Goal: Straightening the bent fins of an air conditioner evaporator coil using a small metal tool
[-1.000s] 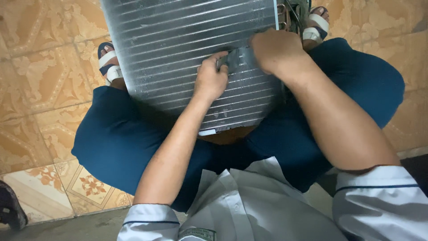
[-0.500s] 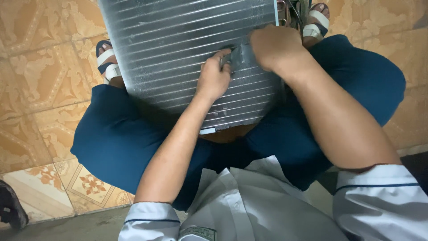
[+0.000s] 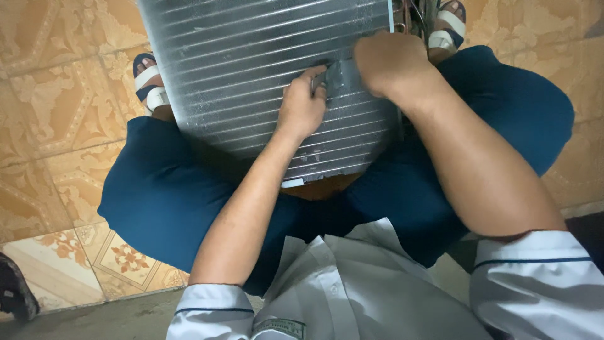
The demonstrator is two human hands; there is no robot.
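A silver finned coil panel [image 3: 251,56] with horizontal tubes leans between my knees, its lower edge near my lap. Both hands grip one small flat grey tool [image 3: 336,77] pressed against the fins on the panel's right side. My left hand [image 3: 302,107] holds the tool's left end with curled fingers. My right hand [image 3: 390,63] covers its right end, close to the panel's right edge. The tool's working face is hidden against the fins.
I squat in dark blue trousers [image 3: 163,195] and white-strapped sandals [image 3: 148,85] on orange patterned floor tiles [image 3: 56,113]. Copper pipe ends [image 3: 406,16] show at the panel's upper right. A dark shoe [image 3: 12,296] lies at the lower left edge.
Both hands with the grey tool have slid slightly upward along the fins. The panel stays where it was.
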